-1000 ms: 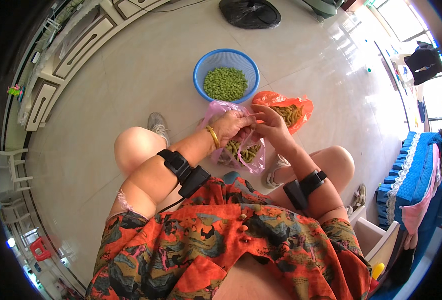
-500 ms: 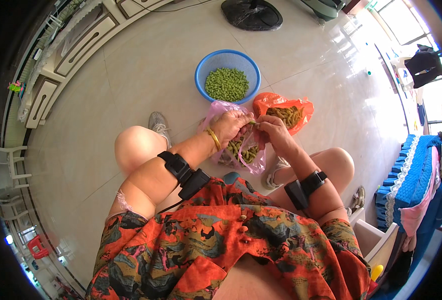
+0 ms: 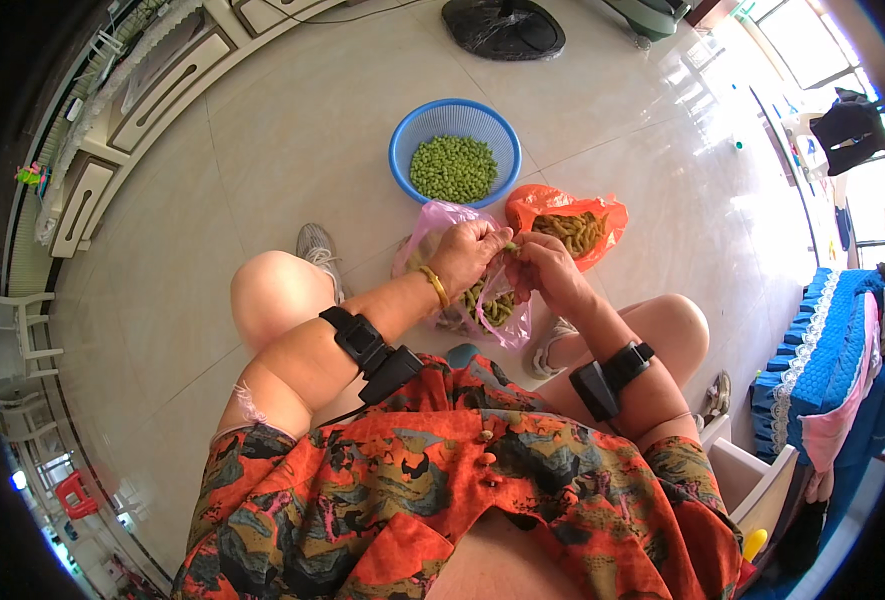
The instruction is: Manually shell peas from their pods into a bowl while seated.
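My left hand (image 3: pixel 467 256), with a gold bracelet at its wrist, and my right hand (image 3: pixel 550 270) meet fingertip to fingertip. Pinched between them is a small green bean pod (image 3: pixel 509 246), mostly covered by the fingers. Directly below, a pink plastic bag (image 3: pixel 510 330) lies open with greenish-brown pods (image 3: pixel 492 305) inside. An orange plastic bag (image 3: pixel 610 212), just beyond my right hand, holds more pods (image 3: pixel 574 232). Farther out stands a blue mesh basket (image 3: pixel 394 150) with a heap of shelled green beans (image 3: pixel 453 168) in it.
My knees flank the bags on the tiled floor (image 3: pixel 162 300). A black stand base (image 3: pixel 503 28) is at the far side. Drawers (image 3: pixel 167 85) line the far left, and blue quilted cloth (image 3: pixel 812 350) hangs on the right. An open pale drawer (image 3: pixel 752 475) is by my right side.
My left hand has shifted slightly toward the right hand and its wrist has dropped a little. The right hand has barely moved; basket and bags stay where they were.
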Motion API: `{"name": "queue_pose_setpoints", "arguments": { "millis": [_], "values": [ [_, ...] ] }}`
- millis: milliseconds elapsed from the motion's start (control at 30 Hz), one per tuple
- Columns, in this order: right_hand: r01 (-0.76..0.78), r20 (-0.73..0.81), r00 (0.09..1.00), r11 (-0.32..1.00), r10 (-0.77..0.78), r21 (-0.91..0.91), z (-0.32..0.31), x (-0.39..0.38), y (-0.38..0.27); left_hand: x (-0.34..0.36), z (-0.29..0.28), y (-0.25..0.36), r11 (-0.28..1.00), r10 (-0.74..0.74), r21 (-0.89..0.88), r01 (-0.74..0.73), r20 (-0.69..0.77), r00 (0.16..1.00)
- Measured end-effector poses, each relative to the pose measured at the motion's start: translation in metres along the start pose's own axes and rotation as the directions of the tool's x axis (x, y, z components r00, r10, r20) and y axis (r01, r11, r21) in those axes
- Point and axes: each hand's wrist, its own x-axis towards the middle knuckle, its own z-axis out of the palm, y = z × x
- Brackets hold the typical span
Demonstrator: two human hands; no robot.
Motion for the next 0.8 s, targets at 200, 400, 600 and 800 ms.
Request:
{"name": "queue_pose_setpoints", "arguments": {
  "millis": [200,400,600,800],
  "values": [
    [0.032,-0.005,0.999,0.997,-0.032,0.074,0.001,-0.004,0.001,-0.002,0.003,0.004,0.995,0.034,0.098,-0.030,-0.036,0.999],
    [0.054,-0.040,0.998,0.991,-0.049,0.119,-0.002,-0.005,0.000,0.001,0.007,0.006,0.967,0.096,0.240,-0.086,-0.032,0.995],
    [0.202,-0.053,0.977,0.977,-0.206,-0.075,-0.004,-0.002,0.003,0.001,0.007,0.005,0.801,0.402,0.444,-0.402,0.098,0.910],
    [0.086,-0.077,0.994,0.994,-0.081,0.063,0.001,0.008,-0.002,0.032,0.009,-0.026,0.924,0.233,0.327,-0.199,-0.069,0.970]
  ]
}}
